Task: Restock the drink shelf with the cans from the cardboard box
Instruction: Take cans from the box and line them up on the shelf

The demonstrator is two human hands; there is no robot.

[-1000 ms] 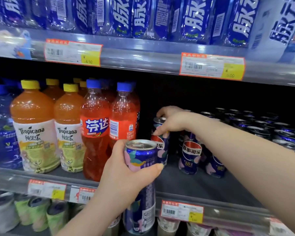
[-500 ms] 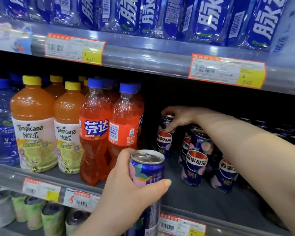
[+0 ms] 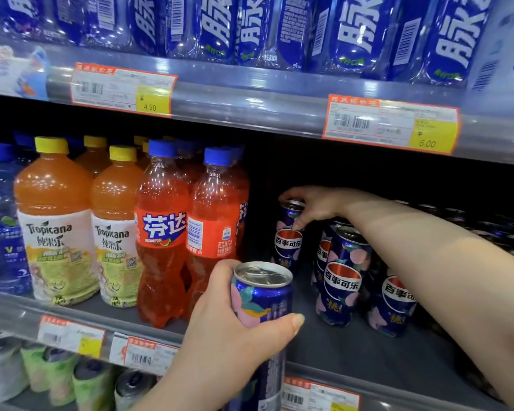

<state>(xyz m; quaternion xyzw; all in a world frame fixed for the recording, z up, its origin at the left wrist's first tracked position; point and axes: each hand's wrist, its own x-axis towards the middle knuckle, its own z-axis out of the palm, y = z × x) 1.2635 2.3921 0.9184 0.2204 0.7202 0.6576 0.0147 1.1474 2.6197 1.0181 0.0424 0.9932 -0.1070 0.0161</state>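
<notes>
Head view shows the right hand (image 3: 315,203) gripping a far can (image 3: 288,235) on the shelf (image 3: 368,351) — left hand (image 3: 229,330) wrapped round a near can (image 3: 261,295), likely needing placement in front.

Two bare forearms with no sleeves, watches, bracelets or rings in sight. The left hand (image 3: 229,324) shows a short, unpainted thumbnail; the right hand (image 3: 315,203) has slim fingers (image 3: 301,222).
</notes>
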